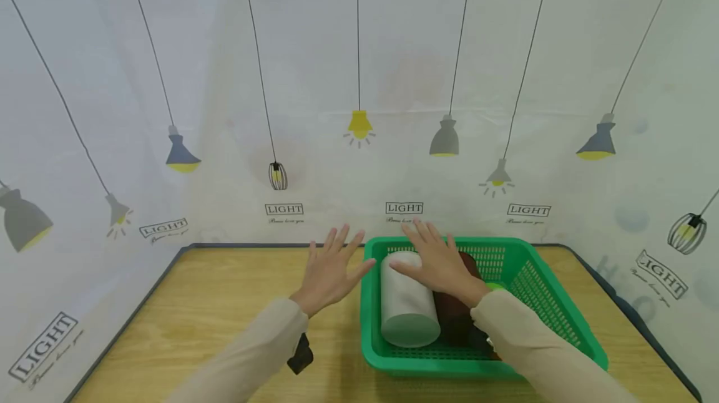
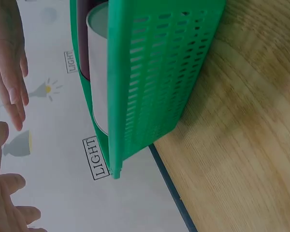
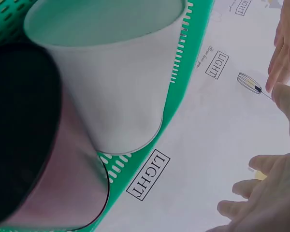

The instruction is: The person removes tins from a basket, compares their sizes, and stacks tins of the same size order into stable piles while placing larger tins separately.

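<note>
left grip [image 1: 330,271] and right grip [image 1: 440,264] spread wide, holding nothing | smooth white cylinder [image 1: 409,303] in green plastic basket [image 1: 438,365]: light, stiff, slick, I'd guess | grab mid-sides imo

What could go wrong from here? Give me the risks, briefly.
The white cylinder looks wide beside the spread right hand, so a one-handed grip could slip. It lies close beside the dark red cylinder, so lifting one may roll the other. The right sleeve passes over the near rim of the green basket and might catch there.
</note>
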